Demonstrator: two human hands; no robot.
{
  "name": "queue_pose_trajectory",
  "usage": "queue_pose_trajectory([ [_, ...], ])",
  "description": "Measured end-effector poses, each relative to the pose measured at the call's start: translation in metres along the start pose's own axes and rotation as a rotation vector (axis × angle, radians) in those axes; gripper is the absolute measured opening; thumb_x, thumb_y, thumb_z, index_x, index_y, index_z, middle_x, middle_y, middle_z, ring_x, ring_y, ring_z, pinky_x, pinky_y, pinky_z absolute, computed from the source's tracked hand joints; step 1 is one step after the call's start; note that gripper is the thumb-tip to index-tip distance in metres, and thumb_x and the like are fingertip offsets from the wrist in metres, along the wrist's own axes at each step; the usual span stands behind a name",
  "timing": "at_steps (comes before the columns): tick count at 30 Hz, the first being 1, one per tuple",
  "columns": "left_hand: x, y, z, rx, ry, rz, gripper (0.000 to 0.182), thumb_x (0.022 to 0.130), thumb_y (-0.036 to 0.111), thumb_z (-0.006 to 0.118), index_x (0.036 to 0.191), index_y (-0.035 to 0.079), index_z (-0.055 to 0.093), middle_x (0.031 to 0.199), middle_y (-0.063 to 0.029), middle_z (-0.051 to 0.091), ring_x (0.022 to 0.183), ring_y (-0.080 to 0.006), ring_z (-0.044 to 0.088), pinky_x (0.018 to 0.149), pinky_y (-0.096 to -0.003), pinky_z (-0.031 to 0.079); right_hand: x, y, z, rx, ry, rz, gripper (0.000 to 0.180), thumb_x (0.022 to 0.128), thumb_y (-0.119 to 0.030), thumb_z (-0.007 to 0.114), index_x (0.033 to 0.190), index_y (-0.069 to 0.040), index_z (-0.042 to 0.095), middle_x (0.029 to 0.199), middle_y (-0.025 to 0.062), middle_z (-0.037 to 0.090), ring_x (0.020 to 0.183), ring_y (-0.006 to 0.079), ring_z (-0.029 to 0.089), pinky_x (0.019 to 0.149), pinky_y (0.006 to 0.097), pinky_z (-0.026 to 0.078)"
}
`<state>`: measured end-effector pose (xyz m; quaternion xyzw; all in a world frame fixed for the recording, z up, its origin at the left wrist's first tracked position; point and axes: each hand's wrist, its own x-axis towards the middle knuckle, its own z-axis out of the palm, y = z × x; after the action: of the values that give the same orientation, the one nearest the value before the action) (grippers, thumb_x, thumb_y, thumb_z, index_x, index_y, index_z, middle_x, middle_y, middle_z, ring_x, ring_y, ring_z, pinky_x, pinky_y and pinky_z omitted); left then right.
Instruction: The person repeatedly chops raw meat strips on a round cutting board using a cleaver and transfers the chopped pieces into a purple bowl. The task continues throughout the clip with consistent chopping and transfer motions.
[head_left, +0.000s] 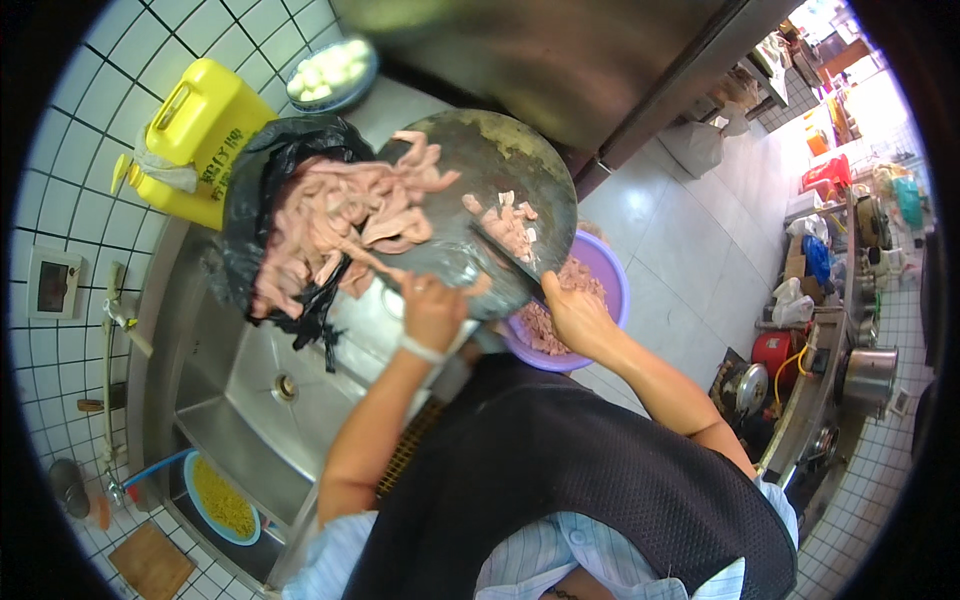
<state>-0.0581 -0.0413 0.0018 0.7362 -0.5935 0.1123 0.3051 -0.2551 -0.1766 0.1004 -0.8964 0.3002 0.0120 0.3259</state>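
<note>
My left hand (433, 309) grips one end of a long pale pink strip of raw meat, perhaps intestine. The strip runs back to a heap of similar strips (352, 202), which spills from a black plastic bag (255, 172) onto a round chopping board (525, 150). In my right hand (579, 313) is a cleaver (504, 256), its dark blade lying across the board's near right part. Cut pieces (508, 223) lie just beyond the blade. Below the board's right edge, a purple basin (619, 281) contains chopped meat (544, 330); my right hand covers part of it.
A steel sink (259, 360) lies to the left, with a blue basin (253, 534) of yellow food in its far compartment. Behind the bag stand a yellow jug (217, 112) and a bowl (330, 101) of pale round items. Pots and a stove counter (810, 375) line the right.
</note>
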Motion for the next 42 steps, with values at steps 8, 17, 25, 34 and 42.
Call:
queue_pose_trajectory([
  [8,0.017,0.014,0.0,0.083,0.136,-0.003,0.008,0.072,0.015,0.067,0.066,0.009,0.066,0.07,-0.01,0.061,0.086,-0.0304,0.058,0.091,-0.0531,0.039,0.016,0.021,0.01,-0.079,-0.106,0.102,0.022,0.088,-0.005,0.053,0.099,0.0,0.035,0.065,0.0275,0.057,0.064,0.047,0.059,0.054,0.0535,0.043],
  [17,0.034,0.008,-0.008,-0.139,0.1,-0.118,0.011,0.075,0.015,0.069,0.085,0.009,0.069,0.085,-0.0077,0.066,0.085,-0.0284,0.06,0.095,-0.051,0.039,0.007,0.004,-0.001,0.022,0.034,-0.055,0.019,0.089,-0.003,0.051,0.098,0.001,0.035,0.064,0.0276,0.057,0.063,0.0475,0.059,0.054,0.053,0.044],
  [25,0.016,0.0,-0.006,-0.197,-0.1,-0.045,0.005,0.077,0.01,0.067,0.078,0.006,0.064,0.075,-0.0107,0.059,0.073,-0.0315,0.054,0.074,-0.0447,0.041,0.012,-0.004,-0.001,-0.08,-0.007,-0.027,0.017,0.086,-0.002,0.046,0.1,0.001,0.036,0.067,0.0282,0.057,0.066,0.0468,0.06,0.057,0.0536,0.044],
  [34,0.016,-0.012,-0.013,-0.183,0.021,-0.071,0.018,0.067,0.013,0.07,0.084,0.009,0.067,0.088,-0.0078,0.067,0.082,-0.0258,0.061,0.086,-0.0455,0.041,0.016,-0.016,-0.005,-0.133,-0.072,-0.012,0.021,0.087,-0.009,0.049,0.104,-0.002,0.039,0.073,0.0242,0.064,0.069,0.042,0.065,0.06,0.0507,0.049],
  [42,-0.014,-0.05,0.002,0.067,-0.259,-0.238,0.022,0.071,0.012,0.067,0.093,0.008,0.065,0.089,-0.0084,0.061,0.093,-0.0308,0.057,0.089,-0.0489,0.042,0.016,0.023,0.004,-0.06,-0.063,0.087,0.023,0.086,-0.006,0.054,0.103,-0.003,0.04,0.075,0.0263,0.062,0.074,0.0436,0.063,0.063,0.0522,0.047],
])
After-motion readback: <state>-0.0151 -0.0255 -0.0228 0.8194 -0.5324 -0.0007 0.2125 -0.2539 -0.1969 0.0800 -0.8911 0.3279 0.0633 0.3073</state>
